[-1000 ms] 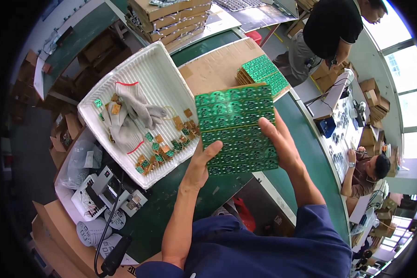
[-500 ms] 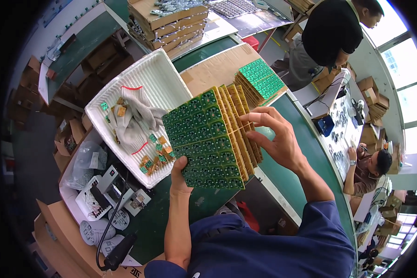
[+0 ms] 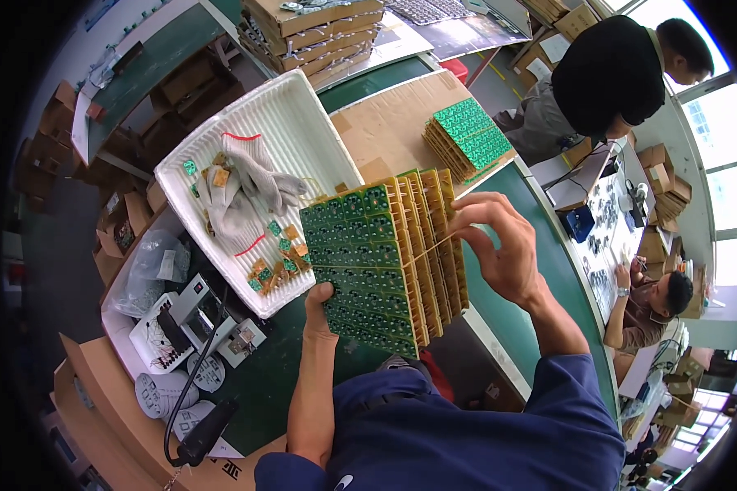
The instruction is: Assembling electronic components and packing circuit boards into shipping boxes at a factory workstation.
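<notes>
My left hand point(image 3: 319, 309) holds a thick stack of green circuit board panels point(image 3: 356, 266) from its left side, the thumb on the front panel and the other fingers hidden behind. The stack is tilted, its yellow-brown edges fanned in several layers. At its right side, my right hand point(image 3: 504, 250) pinches a thin tan rubber band point(image 3: 436, 244) and pulls it away from the panel edges. Behind lies a white ribbed tray point(image 3: 262, 94) with grey work gloves point(image 3: 258, 176) and small loose board pieces point(image 3: 285, 245). A second stack of green panels point(image 3: 471, 135) rests on cardboard point(image 3: 377, 123).
To the left stand a small white machine point(image 3: 192, 315), a clear plastic bag point(image 3: 151, 274) and a dark-handled tool on a cord point(image 3: 205, 434). Piled cardboard trays point(image 3: 311, 33) are at the back. Two people, one standing point(image 3: 610, 78) and one seated point(image 3: 651, 295), are at the right.
My right hand has drawn slightly right, off the panel edges, stretching the rubber band outward. The stack has shifted a little right and down, and its layers are fanned wider.
</notes>
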Demonstrator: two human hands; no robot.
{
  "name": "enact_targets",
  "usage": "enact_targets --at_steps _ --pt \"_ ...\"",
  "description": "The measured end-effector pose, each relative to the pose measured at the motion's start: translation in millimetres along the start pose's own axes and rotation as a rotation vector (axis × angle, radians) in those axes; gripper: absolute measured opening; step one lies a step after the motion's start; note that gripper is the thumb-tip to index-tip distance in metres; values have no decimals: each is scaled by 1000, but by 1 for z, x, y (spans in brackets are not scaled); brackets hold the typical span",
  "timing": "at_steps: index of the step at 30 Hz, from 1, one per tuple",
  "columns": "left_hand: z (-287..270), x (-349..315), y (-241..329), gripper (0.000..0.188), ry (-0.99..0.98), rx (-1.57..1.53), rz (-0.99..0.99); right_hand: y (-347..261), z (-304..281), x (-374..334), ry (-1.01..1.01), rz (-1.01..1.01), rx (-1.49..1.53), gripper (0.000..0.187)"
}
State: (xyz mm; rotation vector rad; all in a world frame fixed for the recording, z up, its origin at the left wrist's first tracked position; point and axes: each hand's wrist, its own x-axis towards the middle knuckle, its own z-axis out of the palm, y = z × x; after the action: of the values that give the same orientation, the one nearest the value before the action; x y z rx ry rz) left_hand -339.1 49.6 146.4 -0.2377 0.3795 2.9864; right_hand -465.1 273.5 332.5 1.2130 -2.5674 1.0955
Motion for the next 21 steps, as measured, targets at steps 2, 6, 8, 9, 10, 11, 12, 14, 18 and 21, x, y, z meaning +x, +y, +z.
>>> enact_targets --at_steps 2,6,8,9,10,11,12,14,18,21 --pt "-5 -1 1 72 -31 -64 -22 -7 -2 -2 -7 123 174 14" --pt "-4 -6 5 70 31 -3 2 -12 -24 11 -245 113 337 9" --pt "3 -9 7 70 60 20 7 -11 -31 21 -362 73 384 8" --pt "6 -10 8 70 85 42 6 -11 -31 26 -429 33 418 6" --pt "9 -11 9 70 110 63 5 -11 -30 30 -496 -9 452 3" --pt "11 -12 11 70 110 63 2 -13 -31 34 -563 -49 484 2" --pt "11 -15 14 71 131 92 -17 -18 -31 38 -562 -46 483 2" --pt "10 -21 19 72 171 152 -53 -29 -33 46 -538 132 625 8" --pt "7 -29 22 75 101 221 -34 -4 -27 48 -333 447 934 15" --pt "11 -32 26 76 106 239 -63 18 -18 51 -226 532 1012 18"
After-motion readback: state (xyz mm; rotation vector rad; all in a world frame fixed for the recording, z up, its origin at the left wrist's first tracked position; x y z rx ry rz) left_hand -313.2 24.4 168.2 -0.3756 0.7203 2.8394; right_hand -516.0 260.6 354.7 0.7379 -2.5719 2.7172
